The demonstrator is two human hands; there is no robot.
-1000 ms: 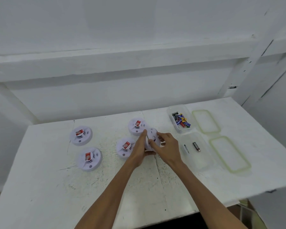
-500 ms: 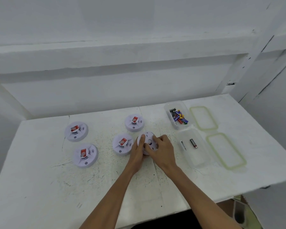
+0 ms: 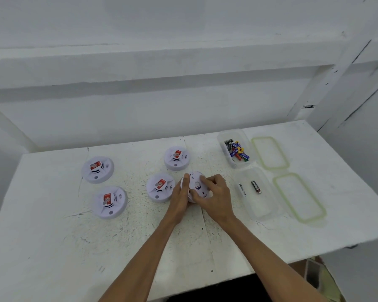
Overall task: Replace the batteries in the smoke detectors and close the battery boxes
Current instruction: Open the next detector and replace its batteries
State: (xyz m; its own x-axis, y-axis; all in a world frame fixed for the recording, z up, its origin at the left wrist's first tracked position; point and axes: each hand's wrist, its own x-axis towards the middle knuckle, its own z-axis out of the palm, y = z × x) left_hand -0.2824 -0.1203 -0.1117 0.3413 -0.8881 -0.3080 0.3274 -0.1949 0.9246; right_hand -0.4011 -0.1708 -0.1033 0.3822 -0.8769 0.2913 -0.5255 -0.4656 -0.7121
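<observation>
A round white smoke detector is tilted up with its back facing me, held between both hands above the table. My left hand grips its left edge, thumb up along the rim. My right hand grips its right side, fingers curled over the back. Several more white detectors lie face up with red labels: one behind, one just left of my hands, and two further left. A clear box holds several batteries. A nearer clear box holds a black battery and another battery.
Two green-rimmed clear lids lie to the right of the boxes. The white table ends at a front edge near my forearms and a right edge past the lids. A white wall and ledge rise behind.
Both hands have drawn the held detector slightly toward me and turned it, so more of its back shows. The other detectors and boxes have not moved on the table.
</observation>
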